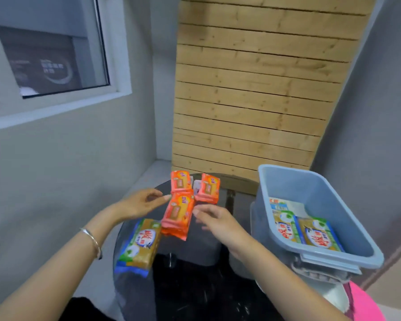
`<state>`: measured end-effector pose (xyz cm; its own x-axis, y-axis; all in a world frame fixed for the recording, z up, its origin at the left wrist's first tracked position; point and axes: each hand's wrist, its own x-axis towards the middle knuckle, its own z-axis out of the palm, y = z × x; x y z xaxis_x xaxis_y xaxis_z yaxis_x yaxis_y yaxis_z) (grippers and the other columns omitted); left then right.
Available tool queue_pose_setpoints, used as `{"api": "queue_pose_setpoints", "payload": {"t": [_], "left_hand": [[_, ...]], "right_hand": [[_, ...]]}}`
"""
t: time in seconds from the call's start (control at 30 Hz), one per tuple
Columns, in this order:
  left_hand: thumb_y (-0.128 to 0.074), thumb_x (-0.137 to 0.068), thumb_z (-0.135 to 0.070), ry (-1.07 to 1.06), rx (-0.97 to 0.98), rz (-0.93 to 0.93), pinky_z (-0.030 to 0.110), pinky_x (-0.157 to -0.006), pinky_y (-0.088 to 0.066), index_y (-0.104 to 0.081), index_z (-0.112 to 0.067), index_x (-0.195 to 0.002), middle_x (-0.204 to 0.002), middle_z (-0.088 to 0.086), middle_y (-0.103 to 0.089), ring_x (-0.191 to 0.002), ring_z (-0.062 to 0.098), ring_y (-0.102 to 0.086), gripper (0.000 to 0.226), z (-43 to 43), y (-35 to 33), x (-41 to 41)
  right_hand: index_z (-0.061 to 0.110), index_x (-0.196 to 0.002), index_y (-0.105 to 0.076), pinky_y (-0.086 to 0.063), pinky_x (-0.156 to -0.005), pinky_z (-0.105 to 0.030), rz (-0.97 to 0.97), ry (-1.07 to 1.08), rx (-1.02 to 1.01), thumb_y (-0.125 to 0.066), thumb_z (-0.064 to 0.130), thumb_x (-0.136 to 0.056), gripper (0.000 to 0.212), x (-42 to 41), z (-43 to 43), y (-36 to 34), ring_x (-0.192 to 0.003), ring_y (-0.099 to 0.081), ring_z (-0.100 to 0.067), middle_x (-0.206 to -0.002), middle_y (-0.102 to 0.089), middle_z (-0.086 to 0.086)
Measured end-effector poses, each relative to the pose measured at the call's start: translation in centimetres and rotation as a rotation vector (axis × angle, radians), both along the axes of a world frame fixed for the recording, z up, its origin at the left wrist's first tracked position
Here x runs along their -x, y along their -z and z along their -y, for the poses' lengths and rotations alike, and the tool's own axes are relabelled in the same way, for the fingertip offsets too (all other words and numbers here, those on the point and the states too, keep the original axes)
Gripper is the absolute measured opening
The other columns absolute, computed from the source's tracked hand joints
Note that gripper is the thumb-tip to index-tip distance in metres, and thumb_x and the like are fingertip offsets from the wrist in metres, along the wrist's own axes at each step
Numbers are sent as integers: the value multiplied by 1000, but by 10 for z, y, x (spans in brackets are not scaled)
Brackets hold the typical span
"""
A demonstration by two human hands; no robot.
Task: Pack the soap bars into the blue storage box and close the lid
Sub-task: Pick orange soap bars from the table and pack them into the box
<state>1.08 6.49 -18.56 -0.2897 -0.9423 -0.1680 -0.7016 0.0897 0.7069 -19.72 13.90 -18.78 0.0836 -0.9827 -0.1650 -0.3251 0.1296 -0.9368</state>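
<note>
On table (202,242): three orange soap packs (177,212), one green soap pack (139,244).

On my desk (195,251), the near soap stack (177,215) lies before two far stacks (208,187); a soap pack (140,244) sits nearer left. Right, the box (287,181) holds soap bars (317,235).

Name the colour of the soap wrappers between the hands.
The plastic soap wrappers are orange; head view.

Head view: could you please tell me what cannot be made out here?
- White pack: mostly hidden between orange soap bars, head view.
- Blue storage box: its near wall hides part of the inside, so the bar count is unsure.
- Right hand: fingers blurred; grip unclear.
- Wrapper print: too blurred to read.
</note>
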Motion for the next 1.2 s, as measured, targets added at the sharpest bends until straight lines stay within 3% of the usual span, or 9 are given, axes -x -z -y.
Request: {"api": "queue_pose_setpoints", "payload": {"t": [0.13, 0.3, 0.4, 0.5, 0.63, 0.83, 0.97, 1.07, 1.2], "left_hand": [[-37, -83, -68, -97, -148, 70, 32, -108, -35, -52, -11, -129, -136, 4, -55, -123, 20, -51, 75, -10, 32, -38], [-34, -97, -42, -88, -294, -71, 1, -64, -42, -55, -15, -123, -115, -5, -61, -99, 9, -57, 43, -29, 54, -49], [-38, -97, -40, -161, -279, -142, 17, -84, -47, -49, -13, -128, -120, 0, -62, -105, 13, -60, 42, -34, 67, -51], [-40, -97, -33, -224, -242, -275, 16, -72, -50, -36, -14, -129, -119, 6, -60, -94, 16, -61, 37, -38, 74, -49], [-46, -96, -22, -272, -85, -489, 32, -83, -52, -37, -15, -119, -118, 9, -59, -90, 19, -62, 26, -32, 60, -53], [-67, -83, -24, -339, -5, -739, 17, -54, -55, -45, -13, -112, -98, 3, -67, -73, 13, -67, 38, -19, 23, -27], [-61, -85, -37, -300, 3, -733, 12, -46, -48, -49, -14, -101, -89, 3, -67, -65, 7, -64, 31, 2, 14, 15], [-45, -90, -49, -360, 1, -757, 16, -52, -48, -50, -13, -93, -84, 1, -64, -57, 4, -59, 36, 24, 12, 35], [-62, -71, -63, -358, -75, -388, 28, -60, -47, -54, -11, -83, -80, 2, -62, -66, 11, -59, 54, 42, 32, 41]], "right_hand": [[11, -122, -59, -50, -81, -22, 101, -60, -295, -53, 31, -94, 35, -42, 3, 41, -92, -58, -14, -109, -61, -2], [8, -118, -61, -45, -59, -14, 23, -91, -290, -50, 27, -96, 32, -84, 4, 72, -71, -50, -6, -96, -60, 1], [14, -121, -64, -51, -76, -15, 9, -63, -215, -56, 34, -88, 39, -107, 3, 77, -91, -61, -8, -119, -62, -7], [28, -118, -63, -50, -99, -37, 29, -55, -227, -57, 57, -63, 63, -120, 9, 90, -112, -61, -21, -130, -53, -9], [17, -125, -56, -53, -94, -29, 144, -72, -150, -57, 30, -91, 36, -123, 7, 54, -108, -65, -20, -121, -64, -6], [20, -124, -50, -56, -78, -26, 271, 97, -36, -63, 27, -88, 39, -89, 25, 21, -91, -69, -16, -113, -68, -8], [18, -109, -57, -57, -55, -20, 453, 224, -38, -65, 24, -87, 24, -56, 33, 3, -72, -70, -10, -95, -71, -3], [18, -122, -48, -57, -54, -21, 484, 333, 17, -69, 22, -83, 45, -35, 33, -3, -78, -70, -13, -99, -71, -2], [19, -123, -42, -56, -52, -19, 434, 453, 98, -69, 23, -83, 48, -11, 31, -4, -77, -70, -15, -98, -69, -6]]}}
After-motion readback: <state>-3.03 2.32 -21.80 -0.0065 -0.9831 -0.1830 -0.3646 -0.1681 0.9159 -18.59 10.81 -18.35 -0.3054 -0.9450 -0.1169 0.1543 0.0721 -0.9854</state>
